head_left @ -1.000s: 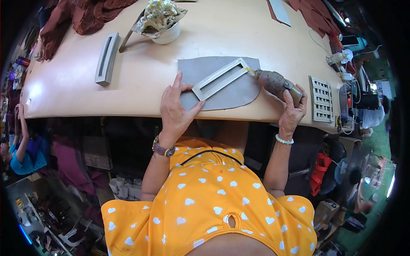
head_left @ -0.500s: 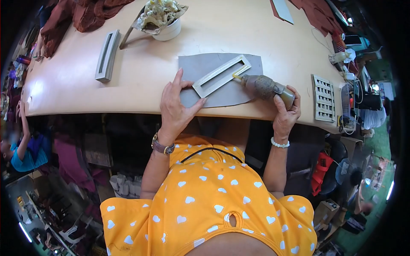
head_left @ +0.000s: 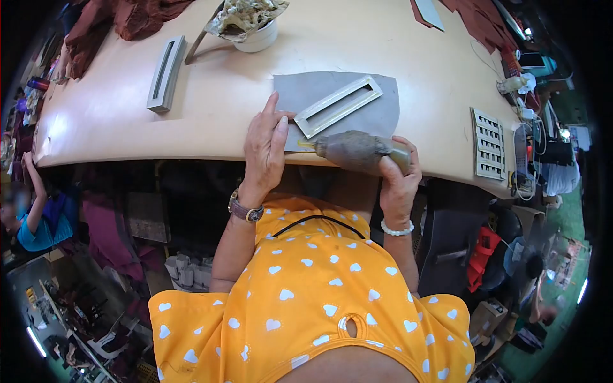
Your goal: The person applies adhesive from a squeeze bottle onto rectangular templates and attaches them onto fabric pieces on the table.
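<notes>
A long pale rectangular frame [head_left: 338,106] with a slot through it lies slanted on a grey flat sheet [head_left: 383,121] near the table's front edge. My right hand [head_left: 401,182] grips the base of a grimy squeeze bottle [head_left: 357,150], tipped on its side. The bottle's yellowish nozzle points left, just below the frame's lower left end. Beside that same end is my left hand [head_left: 264,143], holding nothing, its fingers stretched out and one fingertip at or near the frame's corner.
A second slotted block [head_left: 166,73] stands to the left. Behind it are a white tub [head_left: 257,39] with crumpled, crusted material and a leaning stick [head_left: 203,35]. A slotted panel [head_left: 489,143] lies at the right. Brown cloth [head_left: 137,19] covers the back left; another person [head_left: 38,217] is far left.
My right hand has carried the bottle left and toward me, from the frame's right end to below its left end. My left thumb has lifted off the frame's corner.
</notes>
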